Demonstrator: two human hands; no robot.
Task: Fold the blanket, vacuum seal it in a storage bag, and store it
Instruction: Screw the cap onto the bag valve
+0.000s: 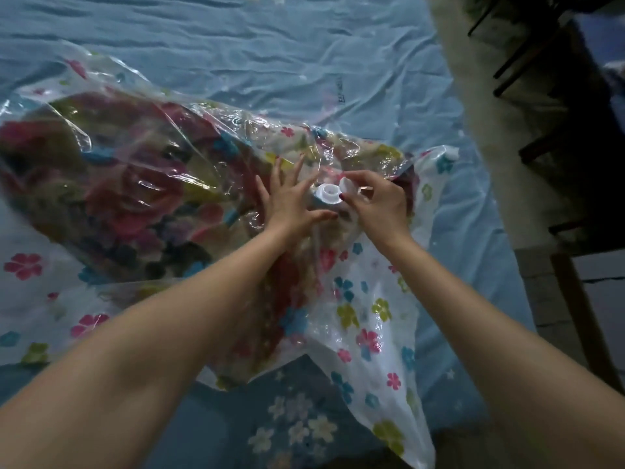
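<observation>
A clear storage bag [368, 319] printed with small flowers lies on the blue bed sheet [236, 45]. Inside it sits the folded floral blanket [135, 184], dark with red and blue blooms. A white round valve [327, 195] stands on the bag's top face, its mouth uncovered. My left hand [291, 201] presses flat on the bag just left of the valve, fingers spread. My right hand [378, 201] pinches the white valve cap [347, 185] just right of and slightly above the valve.
The bed's right edge runs down the frame, with a pale rug or mat [480, 106] beside it. Dark wooden chair legs [581, 309] stand on the floor at the right. Blue flowered bedding [297, 424] lies at the near edge.
</observation>
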